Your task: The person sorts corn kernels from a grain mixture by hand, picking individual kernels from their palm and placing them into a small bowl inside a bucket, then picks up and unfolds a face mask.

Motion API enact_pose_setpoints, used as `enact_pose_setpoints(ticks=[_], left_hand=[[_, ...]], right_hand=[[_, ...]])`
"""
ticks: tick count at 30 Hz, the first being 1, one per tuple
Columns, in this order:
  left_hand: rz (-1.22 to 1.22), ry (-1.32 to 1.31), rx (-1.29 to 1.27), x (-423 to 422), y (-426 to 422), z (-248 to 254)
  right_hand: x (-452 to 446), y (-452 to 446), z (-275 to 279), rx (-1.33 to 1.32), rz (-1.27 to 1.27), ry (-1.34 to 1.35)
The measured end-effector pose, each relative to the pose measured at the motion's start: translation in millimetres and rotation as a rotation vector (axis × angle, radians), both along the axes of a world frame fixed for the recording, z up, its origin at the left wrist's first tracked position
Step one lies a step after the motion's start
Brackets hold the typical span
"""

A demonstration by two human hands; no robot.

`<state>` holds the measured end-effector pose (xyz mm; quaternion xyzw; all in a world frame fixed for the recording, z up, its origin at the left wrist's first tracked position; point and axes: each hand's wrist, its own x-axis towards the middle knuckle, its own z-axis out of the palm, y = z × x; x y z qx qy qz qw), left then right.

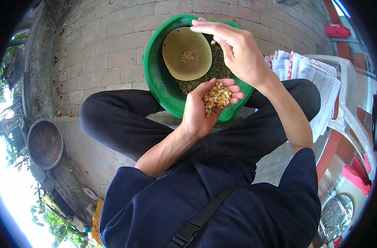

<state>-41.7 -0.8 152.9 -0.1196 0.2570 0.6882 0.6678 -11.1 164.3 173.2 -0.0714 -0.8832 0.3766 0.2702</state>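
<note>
My left hand (201,108) is cupped palm up over the near rim of a green basin (152,78), holding a heap of yellow and whitish kernels (217,97). Above and to the right, my right hand (234,47) is raised over the basin's right side, fingers stretched out. One pale kernel (213,42) shows just beside its thumb. Inside the basin, a yellowish bowl (175,65) rests at the left with a small pile of pale bits (187,56) in it. Greenish-brown loose material (218,66) covers the basin's bottom around the bowl.
The basin stands on brick paving (114,45) between my crossed legs. To the right, a pale plastic chair (346,99) bears folded printed sacks (316,82). A round, worn grey pan (45,144) lies at the far left. A metal rack (335,217) is at the lower right.
</note>
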Motion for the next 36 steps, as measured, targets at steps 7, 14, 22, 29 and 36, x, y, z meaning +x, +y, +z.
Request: enact_pose_setpoints(ticks=[7,14,22,29,36], left_hand=[[0.001,0.006,0.023,1,-1,-4],[0.119,-0.071,-0.039,-3,-8,-17],[0.117,-0.085,-0.043,-3,-6,-18],[0.116,-0.127,-0.076,0,-8,-28],[0.128,-0.1,-0.135,0,-4,-14]], right_hand=[[17,-5,25,0.013,0.246,-0.204],[40,-28,40,0.328,0.5,-0.337],[43,-32,27,0.43,0.443,-0.363],[46,-33,23,0.428,0.436,-0.31],[47,-33,22,0.376,0.476,-0.365]])
